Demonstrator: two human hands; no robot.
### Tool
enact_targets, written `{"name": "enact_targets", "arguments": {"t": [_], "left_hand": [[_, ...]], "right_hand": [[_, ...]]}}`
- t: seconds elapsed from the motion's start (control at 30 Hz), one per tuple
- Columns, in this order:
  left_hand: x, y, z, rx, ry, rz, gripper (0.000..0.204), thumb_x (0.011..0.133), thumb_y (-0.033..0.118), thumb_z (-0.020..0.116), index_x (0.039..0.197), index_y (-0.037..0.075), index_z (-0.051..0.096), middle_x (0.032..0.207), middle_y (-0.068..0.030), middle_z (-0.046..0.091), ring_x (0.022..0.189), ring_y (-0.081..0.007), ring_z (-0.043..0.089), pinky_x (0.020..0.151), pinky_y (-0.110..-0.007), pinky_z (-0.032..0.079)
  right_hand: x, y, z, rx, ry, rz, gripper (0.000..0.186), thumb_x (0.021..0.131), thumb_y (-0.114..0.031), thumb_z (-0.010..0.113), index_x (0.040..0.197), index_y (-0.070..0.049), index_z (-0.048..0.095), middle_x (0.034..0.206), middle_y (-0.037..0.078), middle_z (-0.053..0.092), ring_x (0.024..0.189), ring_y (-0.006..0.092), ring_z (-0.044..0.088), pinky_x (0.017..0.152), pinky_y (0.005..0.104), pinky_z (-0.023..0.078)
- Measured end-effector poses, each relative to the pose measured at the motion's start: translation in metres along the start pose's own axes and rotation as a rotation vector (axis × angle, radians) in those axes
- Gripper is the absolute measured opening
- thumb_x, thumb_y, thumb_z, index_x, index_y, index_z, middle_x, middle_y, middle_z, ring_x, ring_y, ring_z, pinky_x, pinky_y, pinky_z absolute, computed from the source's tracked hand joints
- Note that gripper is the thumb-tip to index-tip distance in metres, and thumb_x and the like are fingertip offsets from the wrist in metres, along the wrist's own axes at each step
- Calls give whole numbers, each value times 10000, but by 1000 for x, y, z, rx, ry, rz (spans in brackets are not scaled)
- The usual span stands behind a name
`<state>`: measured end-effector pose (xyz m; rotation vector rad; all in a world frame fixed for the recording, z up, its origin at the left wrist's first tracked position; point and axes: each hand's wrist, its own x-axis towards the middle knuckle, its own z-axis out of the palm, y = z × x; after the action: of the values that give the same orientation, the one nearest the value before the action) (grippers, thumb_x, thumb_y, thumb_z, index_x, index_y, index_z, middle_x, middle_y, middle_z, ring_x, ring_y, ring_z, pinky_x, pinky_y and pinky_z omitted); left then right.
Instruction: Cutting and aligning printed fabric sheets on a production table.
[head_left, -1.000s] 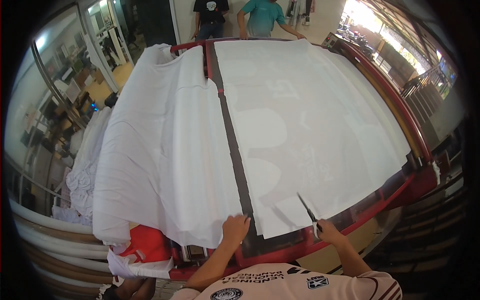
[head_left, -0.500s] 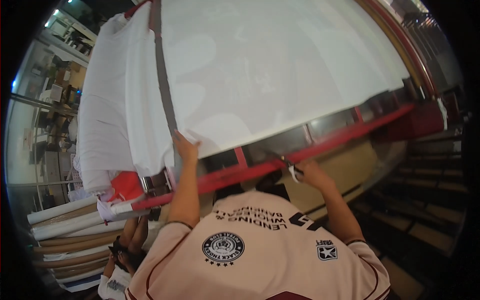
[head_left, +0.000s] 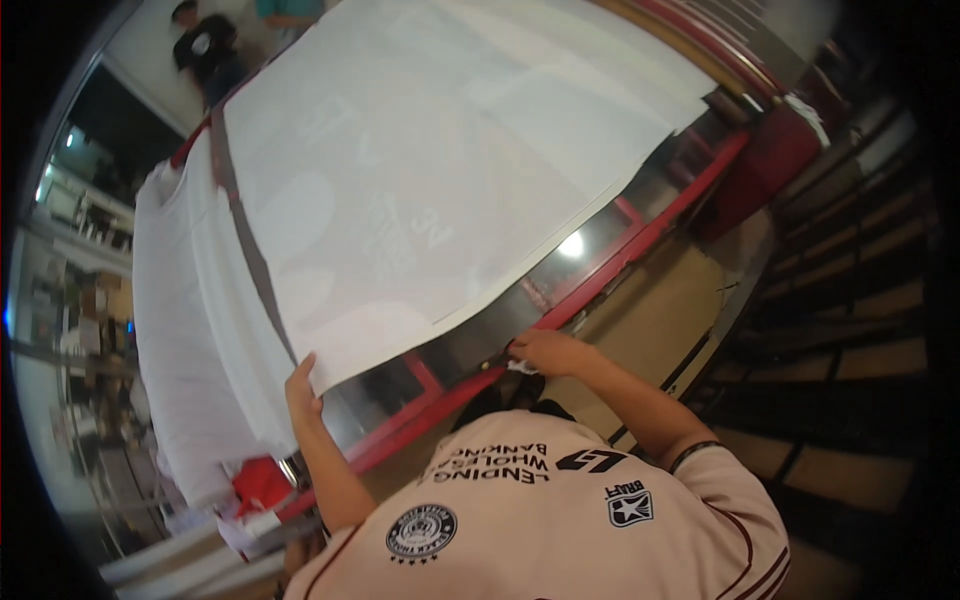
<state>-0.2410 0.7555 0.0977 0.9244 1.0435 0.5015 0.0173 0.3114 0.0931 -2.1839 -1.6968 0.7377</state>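
A wide white sheet (head_left: pixel 400 200) with faint marks lies over the red-framed table (head_left: pixel 640 245), its near edge slanting up to the right. My left hand (head_left: pixel 302 388) is closed on the sheet's near left corner, beside the dark strip (head_left: pixel 250 255) that separates it from a white fabric (head_left: pixel 180 310). In front of the table's red rail, my right hand (head_left: pixel 552 352) is closed round a pair of scissors (head_left: pixel 487 366), dark with a pale handle. The blades point left and sit low against the rail; whether they are spread is too small to tell.
Dark slatted racking (head_left: pixel 830 330) stands on the right. A red cloth (head_left: pixel 262 485) hangs at the table's near left corner. Beyond the far left end are a person in a dark shirt (head_left: pixel 207 50) and another in teal (head_left: pixel 290 10). Cluttered shelves (head_left: pixel 95 330) line the left.
My view has turned, bringing two people in at the far left. The right hand with the scissors has come nearer to my left hand. The left hand stays at the sheet's corner.
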Motion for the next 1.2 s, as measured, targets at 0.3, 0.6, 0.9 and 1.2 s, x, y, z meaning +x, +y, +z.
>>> {"name": "enact_targets", "arguments": {"t": [0.3, 0.6, 0.9, 1.2], "left_hand": [[-58, 144, 120, -263, -327, 202, 502, 943, 168, 611, 1361, -61, 454, 1323, -170, 571, 1201, -328, 565, 1018, -437, 471], [-46, 276, 216, -298, -393, 473, 275, 954, 175, 616, 1164, -2, 593, 1086, -90, 688, 936, -183, 689, 809, -267, 593], [-56, 378, 352, -499, -462, 639, 169, 919, 54, 655, 1060, -39, 640, 988, -116, 702, 877, -176, 696, 780, -255, 620], [-144, 366, 471, -525, -875, 693, 125, 941, 44, 619, 1048, -18, 633, 968, -92, 702, 835, -142, 681, 663, -245, 586]], "right_hand": [[112, 13, 29, -74, 147, -109, 214, 847, -144, 610, 1031, -41, 641, 1060, 152, 610, 1001, 341, 629, 856, 424, 521], [110, 131, -114, 2399, 1223, 388, 826, 792, -669, 648, 1401, -165, 412, 1158, 93, 518, 1003, 257, 512, 874, 480, 465], [63, 320, -345, 2038, 1463, 502, 446, 752, 97, 596, 1177, 50, 469, 1180, 181, 541, 973, 326, 625, 789, 484, 591], [39, 445, -541, 1982, 1421, 145, 311, 870, -20, 626, 1154, 43, 515, 1128, 180, 593, 939, 327, 653, 730, 447, 593]]}}
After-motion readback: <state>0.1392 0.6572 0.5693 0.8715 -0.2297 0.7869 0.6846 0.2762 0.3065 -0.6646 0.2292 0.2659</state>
